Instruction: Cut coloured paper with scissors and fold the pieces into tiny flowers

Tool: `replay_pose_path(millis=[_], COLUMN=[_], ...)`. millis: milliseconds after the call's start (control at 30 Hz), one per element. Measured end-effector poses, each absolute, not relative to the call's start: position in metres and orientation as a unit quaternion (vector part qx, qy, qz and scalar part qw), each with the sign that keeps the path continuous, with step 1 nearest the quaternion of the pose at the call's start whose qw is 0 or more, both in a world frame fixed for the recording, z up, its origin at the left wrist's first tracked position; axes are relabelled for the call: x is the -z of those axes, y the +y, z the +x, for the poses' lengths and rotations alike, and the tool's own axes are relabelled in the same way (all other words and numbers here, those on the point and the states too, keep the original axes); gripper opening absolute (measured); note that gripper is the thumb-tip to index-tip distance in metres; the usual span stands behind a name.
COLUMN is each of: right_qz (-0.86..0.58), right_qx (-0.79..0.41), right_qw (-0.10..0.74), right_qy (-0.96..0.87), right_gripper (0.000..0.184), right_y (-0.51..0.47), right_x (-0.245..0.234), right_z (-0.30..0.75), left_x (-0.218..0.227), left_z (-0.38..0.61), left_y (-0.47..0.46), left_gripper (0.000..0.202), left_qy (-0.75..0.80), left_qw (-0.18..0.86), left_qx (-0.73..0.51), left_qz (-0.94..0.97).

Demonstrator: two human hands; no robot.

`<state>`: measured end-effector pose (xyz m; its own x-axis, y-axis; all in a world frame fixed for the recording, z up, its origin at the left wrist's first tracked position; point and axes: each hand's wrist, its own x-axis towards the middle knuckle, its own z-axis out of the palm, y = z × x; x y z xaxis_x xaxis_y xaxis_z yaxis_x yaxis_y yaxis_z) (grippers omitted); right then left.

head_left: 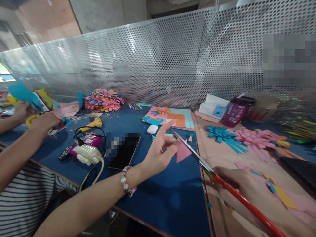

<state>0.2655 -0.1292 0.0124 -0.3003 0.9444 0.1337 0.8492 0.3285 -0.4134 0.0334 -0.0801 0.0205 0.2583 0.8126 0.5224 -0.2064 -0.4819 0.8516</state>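
Note:
My left hand [160, 148] pinches a small pink paper piece [183, 152] between thumb and fingers, with the index finger stretched out, above the blue table [160, 197]. My right hand [237, 187] grips red-handled scissors [197, 154], and the blade tips reach up to the pink paper's upper edge. A beaded bracelet [127, 182] sits on my left wrist.
Another person in a striped top at left holds yellow-handled scissors [32, 119] and teal paper [22, 93]. A phone [123, 149], a power strip [87, 154], a pile of paper flowers [103, 99], coloured sheets [177, 118], a tissue box [214, 107], a purple tub [237, 112], and blue and pink flowers [247, 136] lie around. A perforated metal screen [172, 56] stands behind.

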Motion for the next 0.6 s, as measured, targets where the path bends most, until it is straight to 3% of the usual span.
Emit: replay_pose_path(millis=[600], right_qz=[-0.564], right_qx=[-0.125], right_qw=[0.177], right_qy=[-0.797], right_gripper=[0.022], right_y=[-0.1311], right_x=[-0.007], right_z=[0.2666], left_x=[-0.0213], left_z=[0.0336], left_y=[-0.0801], left_gripper=[0.056], left_qy=[0.231], left_qw=[0.459], left_qx=[-0.557], left_qz=[0.652])
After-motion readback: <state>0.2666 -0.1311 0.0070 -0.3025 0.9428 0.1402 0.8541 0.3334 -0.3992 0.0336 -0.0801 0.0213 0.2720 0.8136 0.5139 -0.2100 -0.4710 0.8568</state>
